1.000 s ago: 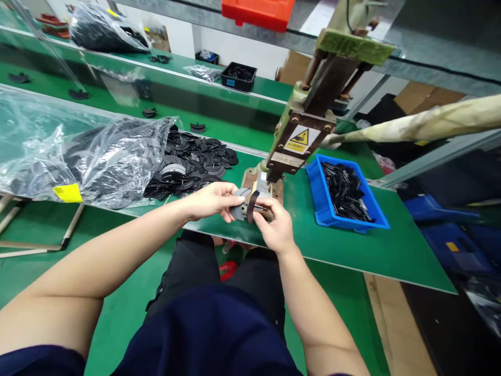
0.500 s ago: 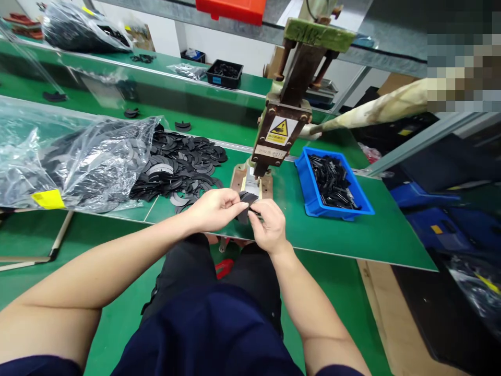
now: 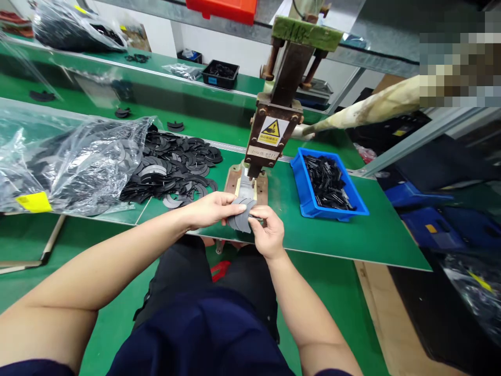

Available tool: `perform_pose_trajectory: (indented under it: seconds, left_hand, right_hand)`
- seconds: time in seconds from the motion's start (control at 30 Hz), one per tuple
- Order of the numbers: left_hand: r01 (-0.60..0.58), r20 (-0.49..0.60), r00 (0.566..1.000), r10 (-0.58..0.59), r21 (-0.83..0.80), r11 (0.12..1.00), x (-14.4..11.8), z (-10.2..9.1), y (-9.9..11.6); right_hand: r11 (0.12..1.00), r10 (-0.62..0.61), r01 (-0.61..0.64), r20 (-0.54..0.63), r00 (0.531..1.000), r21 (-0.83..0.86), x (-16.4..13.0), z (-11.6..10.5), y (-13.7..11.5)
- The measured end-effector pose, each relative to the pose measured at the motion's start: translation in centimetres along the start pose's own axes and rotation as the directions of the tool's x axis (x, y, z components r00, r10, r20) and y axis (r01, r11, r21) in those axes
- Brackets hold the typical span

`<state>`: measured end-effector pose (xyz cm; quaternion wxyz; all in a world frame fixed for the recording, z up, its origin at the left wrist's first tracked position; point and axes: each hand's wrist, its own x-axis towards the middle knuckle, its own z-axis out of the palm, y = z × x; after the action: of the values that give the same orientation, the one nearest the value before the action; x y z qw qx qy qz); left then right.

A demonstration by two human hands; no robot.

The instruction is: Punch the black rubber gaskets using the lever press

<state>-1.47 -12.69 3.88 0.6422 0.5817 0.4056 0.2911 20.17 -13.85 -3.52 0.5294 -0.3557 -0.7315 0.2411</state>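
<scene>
Head view shows both hands meeting at the near edge of the green bench, just in front of the base of the hand press. The left hand pinches a small fan of flat dark-grey crescent pieces from the left, and the right hand pinches the same fan from the right, thumb and forefinger closed on its edge. A second ago one piece stood on edge between the fingers; now the pieces lie flatter and spread like cards, so the stack appears to have been squared and fanned, probably to separate a single piece. The hands have barely shifted against the press. To the left lies a loose heap of black crescents spilling from a clear plastic bag with a yellow label. To the right of the press sits a blue bin holding black strips. The press lever, wrapped in pale tape, reaches off right. Behind runs a second green bench with a black tray and more bagged parts.
</scene>
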Motion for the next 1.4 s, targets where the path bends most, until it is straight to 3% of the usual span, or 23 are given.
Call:
perform_pose_trajectory:
  seconds: [0.07, 0.17, 0.3, 0.4, 0.5, 0.63, 0.7, 0.8, 0.87, 0.93, 1.03, 1.13, 1.23, 1.4]
  left_hand:
    - [0.004, -0.019, 1.000, -0.004, -0.005, 1.000, 0.3, -0.2, -0.5]
    - [-0.007, -0.210, 0.978, 0.003, -0.019, 1.000, 1.5, -2.0, -1.1]
    - [-0.038, -0.511, 0.858, -0.049, -0.159, 0.987, 5.8, -7.5, -1.9]
    - [0.064, -0.638, 0.751, -0.169, -0.184, 0.981, 10.8, -12.3, -1.7]
    - [0.137, -0.704, 0.673, -0.225, -0.180, 0.974, 16.4, -15.8, -0.8]
    - [0.137, -0.757, 0.619, -0.207, -0.156, 0.978, 22.1, -18.3, 0.5]
    - [0.156, -0.780, 0.595, -0.193, -0.123, 0.980, 23.4, -19.0, 0.7]
    - [0.176, -0.818, 0.561, -0.125, -0.030, 0.984, 23.0, -19.7, 0.7]
    - [0.179, -0.828, 0.556, -0.065, 0.043, 0.983, 21.3, -19.6, 0.5]
    - [0.182, -0.812, 0.582, 0.044, 0.182, 0.966, 18.5, -18.7, 0.3]
    - [0.164, -0.687, 0.652, 0.321, 0.541, 0.825, 12.9, -16.2, -0.7]
    - [0.149, -0.556, 0.716, 0.422, 0.712, 0.686, 7.1, -12.9, -3.1]
    - [-0.047, -0.362, 0.735, 0.574, 0.817, 0.575, 2.5, -9.2, -6.5]
    - [-0.224, -0.262, 0.691, 0.674, 0.808, 0.545, -0.7, -3.5, -11.1]
  right_hand:
    - [0.999, 0.034, -0.033, 0.027, 0.999, -0.013, -0.2, -0.4, 0.4]
    - [0.994, 0.095, -0.095, -0.002, 0.995, -0.052, -0.8, -2.2, 1.7]
    - [0.972, 0.176, -0.193, -0.126, 0.976, -0.135, -1.9, -5.9, 4.6]
    - [0.946, 0.227, -0.253, -0.143, 0.963, -0.205, -2.5, -7.6, 6.4]
    - [0.927, 0.248, -0.275, -0.130, 0.960, -0.257, -2.6, -8.0, 7.1]
    - [0.913, 0.247, -0.268, -0.105, 0.963, -0.307, -2.4, -7.9, 7.0]
    - [0.911, 0.244, -0.262, -0.094, 0.965, -0.318, -2.3, -8.0, 6.9]
    - [0.916, 0.231, -0.245, -0.082, 0.969, -0.316, -2.0, -8.2, 6.8]
    - [0.923, 0.215, -0.228, -0.077, 0.974, -0.308, -1.9, -8.2, 6.8]
    - [0.931, 0.198, -0.208, -0.063, 0.978, -0.301, -1.8, -8.0, 6.5]
    - [0.937, 0.177, -0.175, -0.022, 0.984, -0.302, -2.0, -7.9, 5.6]
    - [0.929, 0.170, -0.156, 0.010, 0.985, -0.336, -1.5, -8.7, 4.5]
    - [0.885, 0.194, -0.188, -0.029, 0.980, -0.426, 0.6, -11.5, 4.3]
    - [0.669, 0.324, -0.375, -0.203, 0.924, -0.641, 6.9, -19.7, 7.2]
